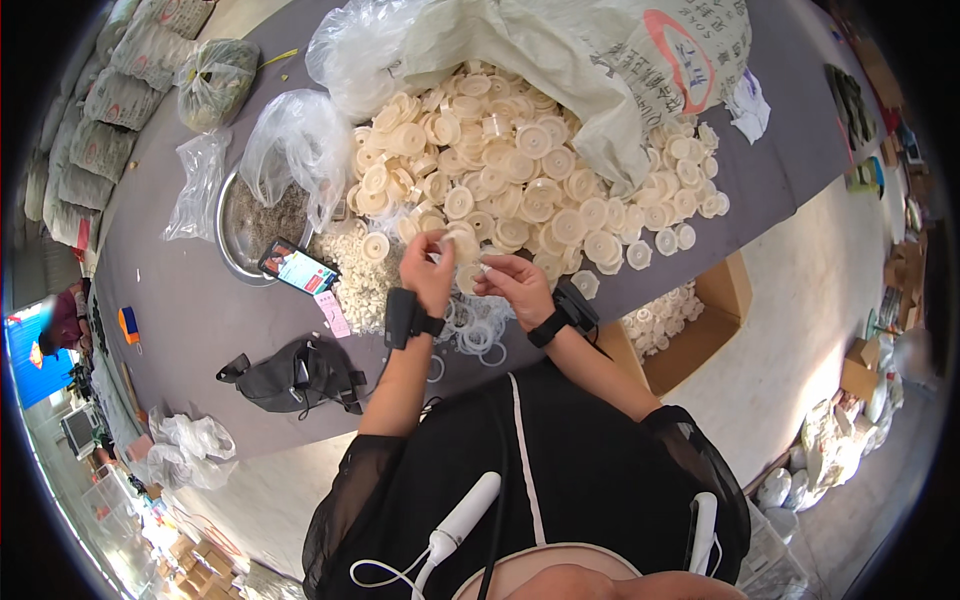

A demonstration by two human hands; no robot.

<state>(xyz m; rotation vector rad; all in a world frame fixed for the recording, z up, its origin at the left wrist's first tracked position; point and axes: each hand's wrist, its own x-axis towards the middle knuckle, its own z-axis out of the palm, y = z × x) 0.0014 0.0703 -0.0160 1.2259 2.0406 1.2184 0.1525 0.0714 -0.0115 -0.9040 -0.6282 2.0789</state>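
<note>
A small cream plastic disc (462, 243) sat pinched between the fingertips of the left hand (428, 270) and right hand (515, 285), held together just above the table's (190, 320) near edge, likely for fitting a clear ring (478, 335) from the loose rings below; beyond lay the big disc heap (520, 170) spilling from a sack (600, 60), a phone (297, 267) left

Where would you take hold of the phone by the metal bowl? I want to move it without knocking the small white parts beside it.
Take the phone by its two long edges near the end over the bowl, coming from above. It lies flat, screen up, angled across the bowl's rim, so that end looks clear of the small white parts, which crowd its other end.
</note>
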